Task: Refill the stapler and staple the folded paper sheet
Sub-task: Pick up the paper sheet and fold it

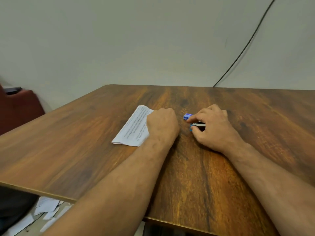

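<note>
A folded white printed paper sheet (133, 128) lies on the wooden table (85, 142), left of centre. My left hand (162, 125) rests on the sheet's right edge with fingers curled under, pressing it down. My right hand (214, 128) closes around a small blue and metal stapler (196, 126) lying on the table; thumb and fingers wrap it and most of it is hidden. Just beyond my right fingertips sits a small blue staple box (187, 116).
The table's near edge runs across the lower frame, with scattered white papers (44, 208) on the floor below it. A dark red seat (20, 108) stands at the left. A black cable (247, 45) hangs down the wall at the back right.
</note>
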Motion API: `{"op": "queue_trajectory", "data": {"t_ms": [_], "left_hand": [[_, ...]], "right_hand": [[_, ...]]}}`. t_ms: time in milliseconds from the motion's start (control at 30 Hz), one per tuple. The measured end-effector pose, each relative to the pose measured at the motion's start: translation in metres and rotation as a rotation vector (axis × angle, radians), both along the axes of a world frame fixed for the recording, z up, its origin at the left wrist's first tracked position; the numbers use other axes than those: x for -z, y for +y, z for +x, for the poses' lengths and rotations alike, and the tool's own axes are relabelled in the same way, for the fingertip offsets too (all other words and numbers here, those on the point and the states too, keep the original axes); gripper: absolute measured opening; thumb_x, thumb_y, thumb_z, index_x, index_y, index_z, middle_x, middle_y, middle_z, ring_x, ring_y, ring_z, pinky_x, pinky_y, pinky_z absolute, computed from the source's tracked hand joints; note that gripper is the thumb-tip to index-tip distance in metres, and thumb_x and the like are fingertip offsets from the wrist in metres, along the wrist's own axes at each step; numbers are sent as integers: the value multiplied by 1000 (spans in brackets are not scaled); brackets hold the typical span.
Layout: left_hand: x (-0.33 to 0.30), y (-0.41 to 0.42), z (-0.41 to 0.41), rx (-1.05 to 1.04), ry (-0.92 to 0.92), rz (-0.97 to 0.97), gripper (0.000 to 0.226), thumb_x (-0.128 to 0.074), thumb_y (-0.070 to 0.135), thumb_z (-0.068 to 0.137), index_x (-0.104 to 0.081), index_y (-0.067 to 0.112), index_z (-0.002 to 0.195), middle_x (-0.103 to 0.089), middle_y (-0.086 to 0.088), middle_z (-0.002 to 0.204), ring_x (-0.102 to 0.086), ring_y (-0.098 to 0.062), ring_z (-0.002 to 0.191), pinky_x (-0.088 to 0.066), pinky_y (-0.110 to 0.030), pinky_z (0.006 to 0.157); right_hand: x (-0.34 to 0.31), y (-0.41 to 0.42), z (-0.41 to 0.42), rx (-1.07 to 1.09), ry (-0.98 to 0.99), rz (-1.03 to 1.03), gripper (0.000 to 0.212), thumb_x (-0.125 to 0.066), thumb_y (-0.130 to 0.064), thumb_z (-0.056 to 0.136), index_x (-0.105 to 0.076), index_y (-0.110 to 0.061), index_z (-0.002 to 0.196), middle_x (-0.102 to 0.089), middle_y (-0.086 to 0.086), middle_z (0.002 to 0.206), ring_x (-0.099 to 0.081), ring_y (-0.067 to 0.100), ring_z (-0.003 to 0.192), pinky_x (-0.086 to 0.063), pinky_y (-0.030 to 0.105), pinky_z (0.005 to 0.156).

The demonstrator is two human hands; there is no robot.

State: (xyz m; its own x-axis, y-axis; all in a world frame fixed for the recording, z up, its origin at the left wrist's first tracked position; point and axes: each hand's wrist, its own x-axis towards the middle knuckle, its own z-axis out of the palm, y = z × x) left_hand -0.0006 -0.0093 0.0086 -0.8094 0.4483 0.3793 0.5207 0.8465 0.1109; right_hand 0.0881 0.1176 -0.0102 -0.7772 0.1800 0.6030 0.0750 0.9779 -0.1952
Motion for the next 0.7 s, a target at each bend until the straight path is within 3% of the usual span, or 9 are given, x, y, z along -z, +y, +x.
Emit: {"op": "queue_trajectory", "data": {"t_ms": [100,200,267,433,500,567,633,700], "left_hand": [[-6,-5,-1,7,-10,47,7,-60,14,93,-64,15,98,-70,-9,105,-62,-26,84,-41,-34,62],[-8,-8,-5,17,-56,149,5,-60,14,92,-62,13,97,-68,-10,104,-63,-29,88,-41,-35,64],[-8,-9,-8,11,-131,269,8,-62,19,91,-62,13,95,-67,-8,98,-57,-26,81,-39,-34,65],[-5,-1,-10,93,-381,694,27,-68,27,87,-68,25,114,-72,4,107,-58,-7,77,-39,-21,60],[-4,1,-9,114,-362,681,27,-67,24,90,-67,27,118,-73,5,113,-60,-7,80,-41,-20,62],[-4,-1,-9,76,-278,588,32,-65,20,91,-65,30,122,-72,2,121,-62,-14,104,-47,-29,82],[-4,-4,-12,-40,-232,365,43,-64,25,89,-59,27,132,-63,-8,137,-49,-30,132,-31,-49,112],[-4,-6,-19,-165,-311,176,59,-64,35,87,-48,23,142,-45,-19,153,-33,-43,145,-10,-66,119]], "right_hand": [[-2,0,1,-5,-13,-9,26,-61,-31,82,-77,-29,104,-71,-8,102,-46,17,109,-19,32,84],[-3,0,1,-6,2,-10,25,-63,-30,83,-76,-29,105,-72,-7,102,-46,17,109,-21,33,85],[-4,-1,1,-10,4,-22,24,-66,-29,85,-75,-29,107,-71,-8,101,-45,16,109,-23,34,87],[-9,-2,7,-50,-121,-102,53,-60,-39,80,-57,-40,133,-54,-4,111,-40,18,109,-34,34,91],[-9,-3,7,-66,-137,-95,56,-62,-37,81,-52,-43,136,-51,-7,112,-36,15,110,-33,34,96],[-9,-4,7,-90,-139,-45,51,-59,-32,82,-58,-39,132,-57,-12,109,-36,11,110,-30,38,102],[-9,-3,6,-91,-150,-5,47,-54,-31,80,-65,-36,126,-66,-13,111,-40,12,113,-30,42,103],[-8,-2,4,-78,-171,14,43,-55,-24,82,-70,-35,121,-68,-13,115,-41,15,116,-28,41,101]]}}
